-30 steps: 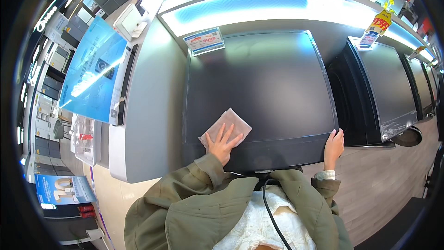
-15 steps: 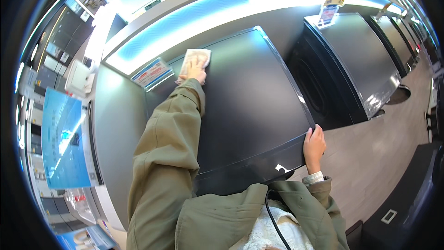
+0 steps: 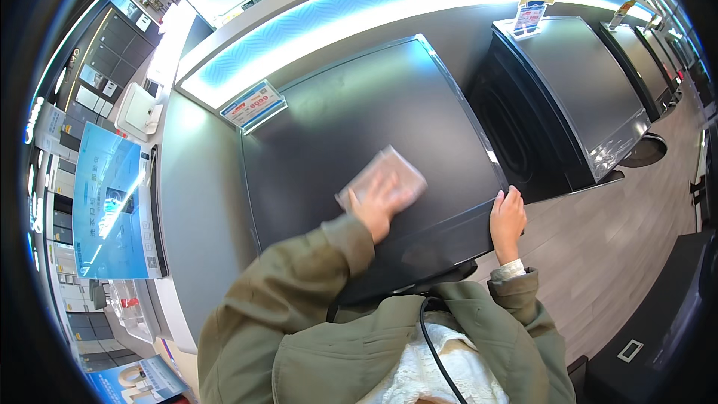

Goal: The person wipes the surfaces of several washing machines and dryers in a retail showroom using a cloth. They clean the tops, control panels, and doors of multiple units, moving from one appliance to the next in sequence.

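At the centre of the frame, the left hand (image 3: 378, 200) lay, blurred, with fingers spread over a pale pink cloth (image 3: 406, 174) on the dark panel (image 3: 351, 116). Right of centre, the right hand (image 3: 508, 218) touched the panel's edge; whether its fingers gripped could not be told.

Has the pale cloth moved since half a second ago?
Yes: the pale cloth moved rightward and toward the near edge of the black appliance, away from the price-card stand.
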A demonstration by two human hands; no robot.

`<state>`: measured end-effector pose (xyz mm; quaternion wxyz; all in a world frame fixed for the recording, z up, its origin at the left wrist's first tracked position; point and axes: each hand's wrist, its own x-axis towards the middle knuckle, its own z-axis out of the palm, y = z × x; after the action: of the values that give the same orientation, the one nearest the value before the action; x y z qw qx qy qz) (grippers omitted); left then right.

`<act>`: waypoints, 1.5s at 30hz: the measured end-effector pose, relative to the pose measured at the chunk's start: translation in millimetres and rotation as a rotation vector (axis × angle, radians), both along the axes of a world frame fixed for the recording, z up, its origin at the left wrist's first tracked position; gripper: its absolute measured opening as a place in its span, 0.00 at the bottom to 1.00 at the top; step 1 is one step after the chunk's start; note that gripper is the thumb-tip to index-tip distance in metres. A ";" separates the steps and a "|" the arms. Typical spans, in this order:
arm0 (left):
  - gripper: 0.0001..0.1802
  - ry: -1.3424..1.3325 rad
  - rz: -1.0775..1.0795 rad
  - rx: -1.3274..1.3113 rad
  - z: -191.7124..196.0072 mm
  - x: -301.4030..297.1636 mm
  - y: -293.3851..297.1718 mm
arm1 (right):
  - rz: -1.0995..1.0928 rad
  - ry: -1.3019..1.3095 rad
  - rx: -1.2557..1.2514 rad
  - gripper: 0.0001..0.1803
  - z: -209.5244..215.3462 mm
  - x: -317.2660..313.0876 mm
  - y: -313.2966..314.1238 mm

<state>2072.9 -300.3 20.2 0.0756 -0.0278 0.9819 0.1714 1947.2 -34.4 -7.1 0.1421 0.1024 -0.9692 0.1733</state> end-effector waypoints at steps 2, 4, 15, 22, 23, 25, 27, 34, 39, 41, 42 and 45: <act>0.38 -0.003 -0.136 -0.005 15.9 47.5 45.4 | 0.006 0.006 0.012 0.15 -1.4 -0.6 -0.9; 0.41 0.038 -0.198 -0.041 16.6 76.2 67.5 | 0.014 0.012 0.011 0.15 0.0 0.1 -1.6; 0.37 0.314 -0.139 -0.279 -24.1 -46.6 -49.8 | 0.006 0.006 -0.022 0.15 4.8 0.8 -1.6; 0.23 0.399 0.334 -0.224 -66.5 -198.5 -215.5 | 0.047 0.001 -0.009 0.15 8.1 1.2 -5.8; 0.23 0.356 0.349 -0.261 -63.1 -219.7 -207.0 | 0.020 -0.001 0.009 0.15 5.5 -0.1 -3.0; 0.24 0.410 0.380 -0.131 -60.7 -235.9 -211.2 | 0.025 0.031 0.023 0.14 3.5 -1.0 -3.1; 0.25 0.262 0.420 -0.127 -62.3 -228.8 -204.3 | 0.025 0.010 0.026 0.14 5.1 -0.1 -1.2; 0.28 -0.035 -0.200 0.065 -1.7 -111.0 -7.9 | 0.002 0.036 0.004 0.14 3.4 0.6 2.2; 0.36 -0.127 -0.549 0.483 19.8 3.3 78.4 | 0.026 -0.039 -0.142 0.16 -8.1 -0.5 11.0; 0.33 0.033 -0.693 0.010 19.5 34.4 98.4 | 0.104 -0.133 -0.216 0.18 -6.6 -3.3 23.6; 0.32 0.157 -0.706 -0.004 10.5 37.9 97.9 | 0.145 -0.180 -0.254 0.19 -5.3 -4.9 27.9; 0.27 0.403 -0.785 -0.106 -11.1 33.4 84.6 | 0.192 -0.207 -0.227 0.20 -0.6 -4.4 33.9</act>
<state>2106.3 -215.7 9.1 -0.0595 0.3771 0.9207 0.0809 1942.7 -0.6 -7.7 0.0348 0.1595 -0.9386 0.3040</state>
